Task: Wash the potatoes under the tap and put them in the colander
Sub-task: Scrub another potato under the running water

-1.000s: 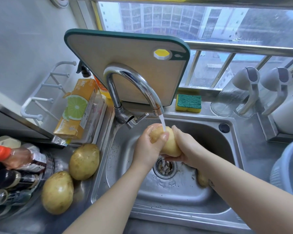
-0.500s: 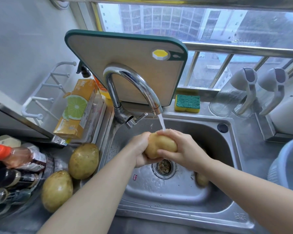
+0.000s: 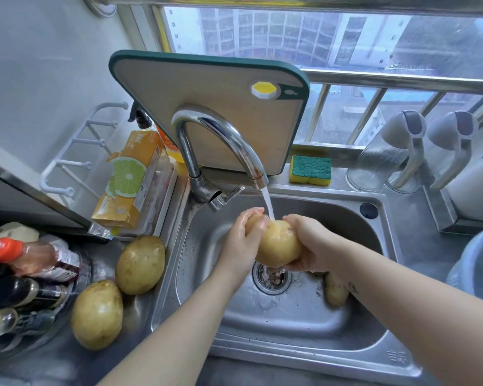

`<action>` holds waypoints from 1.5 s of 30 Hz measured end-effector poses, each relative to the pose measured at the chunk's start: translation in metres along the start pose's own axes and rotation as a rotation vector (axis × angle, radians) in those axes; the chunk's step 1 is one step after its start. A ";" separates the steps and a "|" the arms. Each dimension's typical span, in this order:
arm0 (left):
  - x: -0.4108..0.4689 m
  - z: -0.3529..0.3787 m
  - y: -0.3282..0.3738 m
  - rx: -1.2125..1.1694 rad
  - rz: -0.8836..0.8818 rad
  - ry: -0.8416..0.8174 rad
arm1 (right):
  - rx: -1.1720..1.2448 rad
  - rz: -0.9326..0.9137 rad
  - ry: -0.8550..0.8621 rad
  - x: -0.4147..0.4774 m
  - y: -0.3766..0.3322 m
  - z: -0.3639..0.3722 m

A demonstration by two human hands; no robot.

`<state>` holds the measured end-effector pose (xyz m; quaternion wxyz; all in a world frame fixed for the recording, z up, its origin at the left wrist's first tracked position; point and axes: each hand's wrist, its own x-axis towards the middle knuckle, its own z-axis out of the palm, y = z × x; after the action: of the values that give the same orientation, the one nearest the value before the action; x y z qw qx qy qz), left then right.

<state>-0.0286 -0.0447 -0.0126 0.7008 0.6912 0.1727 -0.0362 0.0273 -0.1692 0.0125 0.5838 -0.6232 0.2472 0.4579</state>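
Water from the curved chrome tap (image 3: 221, 140) fell on a smooth yellow potato (image 3: 278, 243) held above the drain of the steel sink (image 3: 290, 327), with the left hand (image 3: 241, 240) and right hand (image 3: 310, 243) each in a grip closed on its sides. Bare basin lay open toward the near rim, while another potato (image 3: 335, 292) lay under the right wrist. Two dull, rounded potatoes (image 3: 140, 264) sat on the counter (image 3: 418, 240) by the sink's left edge, and a pale blue colander (image 3: 477, 266) stood at far right.
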 end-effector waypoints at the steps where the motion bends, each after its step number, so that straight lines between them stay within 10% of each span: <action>1: -0.002 -0.001 -0.002 0.044 0.036 -0.037 | -0.003 0.020 0.000 0.000 -0.001 -0.001; 16: 0.011 0.012 0.005 -0.373 -0.388 0.396 | -0.181 -0.743 0.240 -0.004 0.037 0.023; 23: 0.016 0.007 0.021 -0.518 -0.596 0.330 | 0.167 -0.662 0.249 0.005 0.030 0.035; 35: -0.009 0.015 0.007 -0.589 -0.150 0.141 | 0.708 -0.066 0.194 0.025 0.002 0.017; 45: 0.006 0.011 0.008 -0.457 -0.100 -0.026 | 0.706 -0.322 -0.176 0.009 0.020 0.003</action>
<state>-0.0183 -0.0543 -0.0071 0.8387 0.5044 0.2015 -0.0398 0.0141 -0.1675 -0.0051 0.8454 -0.3733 0.2377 0.2991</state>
